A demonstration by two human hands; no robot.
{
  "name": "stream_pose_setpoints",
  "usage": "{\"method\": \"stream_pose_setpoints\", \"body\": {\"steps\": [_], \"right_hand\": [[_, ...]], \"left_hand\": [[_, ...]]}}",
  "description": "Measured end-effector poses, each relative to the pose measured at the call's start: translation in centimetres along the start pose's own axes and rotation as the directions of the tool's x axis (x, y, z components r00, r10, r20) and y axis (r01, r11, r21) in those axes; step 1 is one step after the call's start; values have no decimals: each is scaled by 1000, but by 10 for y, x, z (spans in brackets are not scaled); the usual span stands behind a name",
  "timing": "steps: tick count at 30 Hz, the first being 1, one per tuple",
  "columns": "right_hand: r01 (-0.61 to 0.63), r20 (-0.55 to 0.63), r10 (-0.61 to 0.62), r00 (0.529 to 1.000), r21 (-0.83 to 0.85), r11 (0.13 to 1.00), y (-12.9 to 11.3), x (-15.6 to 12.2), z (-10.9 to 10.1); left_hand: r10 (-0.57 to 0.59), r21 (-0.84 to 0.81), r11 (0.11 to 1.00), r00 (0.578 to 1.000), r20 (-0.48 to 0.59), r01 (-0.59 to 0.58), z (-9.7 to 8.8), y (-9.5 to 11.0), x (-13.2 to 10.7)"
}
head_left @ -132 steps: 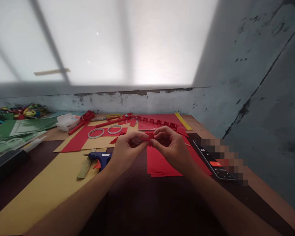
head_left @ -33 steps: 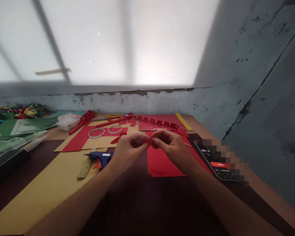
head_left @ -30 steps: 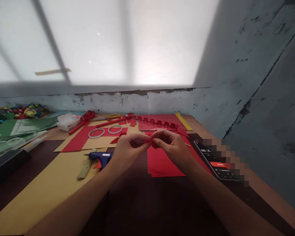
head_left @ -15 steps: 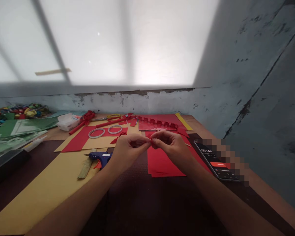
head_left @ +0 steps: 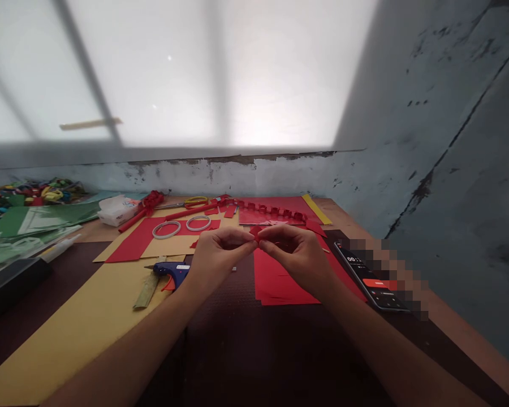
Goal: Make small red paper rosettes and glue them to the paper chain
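Note:
Between my fingertips is a small piece of red paper (head_left: 255, 233), raised above the table. My left hand (head_left: 223, 249) pinches its left side and my right hand (head_left: 294, 249) pinches its right side, the thumbs almost meeting. Much of the piece is hidden by the fingers. Beneath my right hand lies a stack of red paper sheets (head_left: 275, 285). A blue glue gun (head_left: 173, 272) rests just left of my left wrist, on a flat greenish-tan strip (head_left: 146, 291).
Behind my hands lie two white rings (head_left: 166, 229), yellow-handled scissors (head_left: 195, 202), a curled red paper strip (head_left: 275, 210) and a red rolled stick (head_left: 190, 211). A phone (head_left: 371, 277) lies at right. Tan card (head_left: 68, 333) covers the left side, near a white box (head_left: 117, 210).
Both hands have shifted slightly, and the fingertips have turned a little on the red paper piece. More of it shows above the fingers now.

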State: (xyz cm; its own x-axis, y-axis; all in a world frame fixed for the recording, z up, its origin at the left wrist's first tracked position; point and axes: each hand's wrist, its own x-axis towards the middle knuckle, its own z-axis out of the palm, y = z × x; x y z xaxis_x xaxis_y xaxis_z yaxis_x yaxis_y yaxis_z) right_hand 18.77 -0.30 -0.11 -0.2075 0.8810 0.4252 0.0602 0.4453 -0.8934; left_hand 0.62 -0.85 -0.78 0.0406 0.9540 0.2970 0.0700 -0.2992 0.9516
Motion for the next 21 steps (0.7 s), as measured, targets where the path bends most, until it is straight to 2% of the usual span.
{"method": "stream_pose_setpoints", "body": {"steps": [15, 21], "right_hand": [[29, -49, -30, 998, -18, 999, 0, -1, 3], [52, -72, -54, 996, -37, 998, 5, -3, 6]], "left_hand": [[16, -13, 1000, 1000, 23, -15, 2, 3, -1], [56, -83, 995, 998, 36, -52, 4, 5, -1]]}}
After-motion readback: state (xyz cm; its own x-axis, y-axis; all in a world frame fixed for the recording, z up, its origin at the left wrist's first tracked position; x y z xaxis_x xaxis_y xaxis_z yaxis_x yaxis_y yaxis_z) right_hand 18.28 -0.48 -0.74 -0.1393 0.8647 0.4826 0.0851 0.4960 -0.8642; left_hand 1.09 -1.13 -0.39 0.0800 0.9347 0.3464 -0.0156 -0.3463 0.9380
